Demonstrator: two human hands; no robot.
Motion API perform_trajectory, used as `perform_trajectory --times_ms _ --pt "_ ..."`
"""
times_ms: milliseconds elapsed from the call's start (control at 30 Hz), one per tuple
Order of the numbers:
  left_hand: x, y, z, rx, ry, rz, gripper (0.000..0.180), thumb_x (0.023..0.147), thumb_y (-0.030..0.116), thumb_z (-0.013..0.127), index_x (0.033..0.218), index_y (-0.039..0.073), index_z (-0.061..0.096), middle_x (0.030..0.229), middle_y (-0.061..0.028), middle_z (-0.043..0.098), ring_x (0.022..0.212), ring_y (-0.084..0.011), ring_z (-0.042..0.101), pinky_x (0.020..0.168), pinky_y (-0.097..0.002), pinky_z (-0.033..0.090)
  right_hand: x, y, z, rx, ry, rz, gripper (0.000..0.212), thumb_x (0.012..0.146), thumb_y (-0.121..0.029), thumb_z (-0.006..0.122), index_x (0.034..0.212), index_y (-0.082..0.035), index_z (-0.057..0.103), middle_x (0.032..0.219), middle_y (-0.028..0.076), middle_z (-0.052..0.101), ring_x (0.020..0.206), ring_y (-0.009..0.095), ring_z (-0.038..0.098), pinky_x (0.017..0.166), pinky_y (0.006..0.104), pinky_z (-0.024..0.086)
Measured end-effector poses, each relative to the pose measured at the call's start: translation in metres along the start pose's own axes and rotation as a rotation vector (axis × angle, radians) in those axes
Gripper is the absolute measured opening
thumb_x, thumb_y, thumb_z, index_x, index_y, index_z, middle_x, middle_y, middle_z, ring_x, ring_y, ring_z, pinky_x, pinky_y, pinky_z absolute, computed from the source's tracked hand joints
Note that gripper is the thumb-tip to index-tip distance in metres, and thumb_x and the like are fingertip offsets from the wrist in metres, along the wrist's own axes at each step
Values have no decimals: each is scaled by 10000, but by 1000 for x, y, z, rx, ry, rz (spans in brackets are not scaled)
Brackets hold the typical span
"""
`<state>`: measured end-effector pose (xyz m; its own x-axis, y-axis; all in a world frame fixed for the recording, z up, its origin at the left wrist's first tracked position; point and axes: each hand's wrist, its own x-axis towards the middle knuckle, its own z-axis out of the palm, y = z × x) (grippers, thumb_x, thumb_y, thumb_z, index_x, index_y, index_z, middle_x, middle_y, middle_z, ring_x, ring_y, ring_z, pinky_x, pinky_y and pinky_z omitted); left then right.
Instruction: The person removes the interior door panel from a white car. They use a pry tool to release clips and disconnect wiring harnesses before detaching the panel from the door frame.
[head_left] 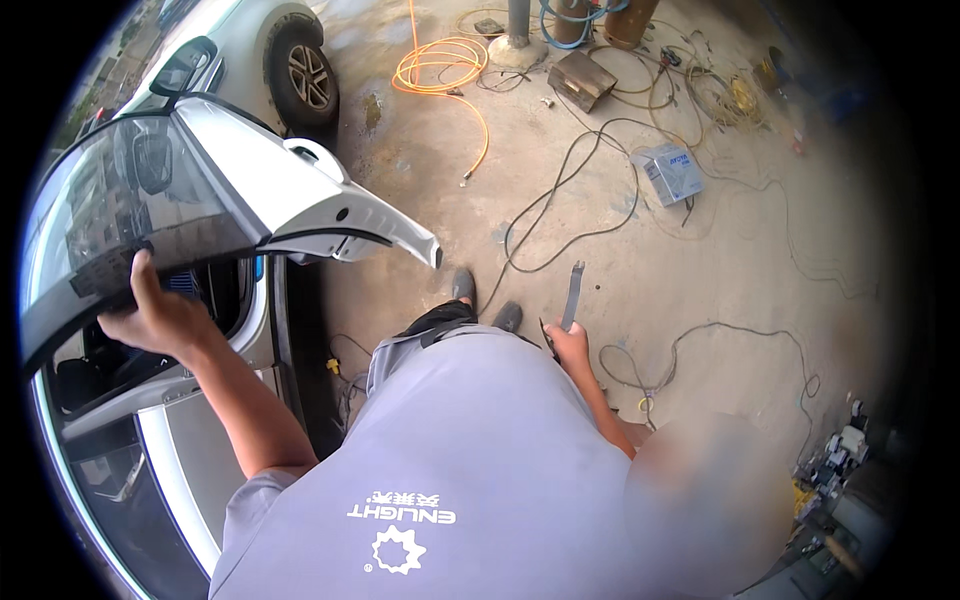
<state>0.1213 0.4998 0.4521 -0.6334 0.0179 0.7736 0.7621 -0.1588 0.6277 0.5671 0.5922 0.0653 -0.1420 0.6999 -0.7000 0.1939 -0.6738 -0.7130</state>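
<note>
Left hand (160,315) closed over top edge of open silver car door (300,200), thumb on tinted window glass (120,210). Right hand (570,345) clenched round flat grey metal bar (572,292), bar pointing up, away from body. Black cables (560,200) and orange hose (440,65) strewn across concrete floor (700,270); small box (670,172) beyond.

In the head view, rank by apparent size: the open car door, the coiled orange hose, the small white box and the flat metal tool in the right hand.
1. car door, nearest the camera
2. orange hose
3. white box and metal tool: too alike to rank
</note>
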Motion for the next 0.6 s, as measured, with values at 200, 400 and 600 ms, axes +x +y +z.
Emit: perform_trajectory --times_ms 200,400,600 --pt "25 -18 -88 -78 416 -270 416 869 277 640 1075 -79 698 1046 -175 721 933 -320 720 868 -418 614 59 -101 11 -177 -9 0 350 881 -86 694 1188 39 579 698 -29 482 540 70 450 437 265 355" --pt "23 -17 -84 -215 532 -309 582 869 287 565 1304 -99 587 1274 -249 648 1170 -396 644 1012 -535 537 152 -211 84 -357 -141 -140 407 884 -114 698 1228 71 582 716 -16 490 548 81 463 448 275 377" --pt "23 -13 -42 77 662 -205 728 813 400 671 1343 -88 566 1323 -271 604 1180 -405 628 1026 -546 521 227 -275 189 -783 -319 -297 202 838 -162 700 864 12 602 687 47 569 590 157 536 541 360 450"
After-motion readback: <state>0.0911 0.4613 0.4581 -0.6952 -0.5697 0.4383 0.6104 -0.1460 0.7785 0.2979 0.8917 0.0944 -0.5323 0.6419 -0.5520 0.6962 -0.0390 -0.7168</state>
